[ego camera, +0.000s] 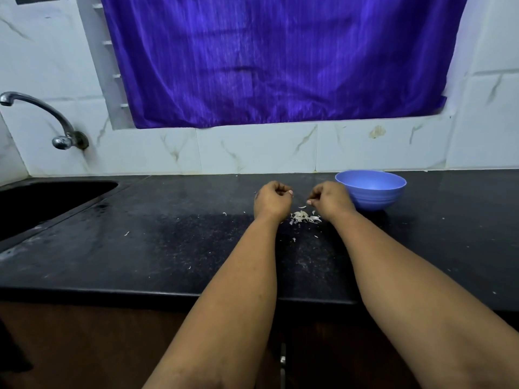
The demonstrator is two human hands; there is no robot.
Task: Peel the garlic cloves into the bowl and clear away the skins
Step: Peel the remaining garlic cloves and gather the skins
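1. The black speckled worktop (pixel 174 248) runs from a sunken sink (pixel 42 203) at its left end along the tiled back wall.
2. A blue bowl (pixel 370 192) stands near the back edge, right of the middle.
3. A small heap of garlic skins (pixel 304 217) lies just left of the bowl, with stray flakes scattered toward the front edge.

Both bare forearms are reaching forward side by side, the left hand (pixel 271 202) and right hand (pixel 330 200) curling their fingers inward, facing each other, slightly apart.
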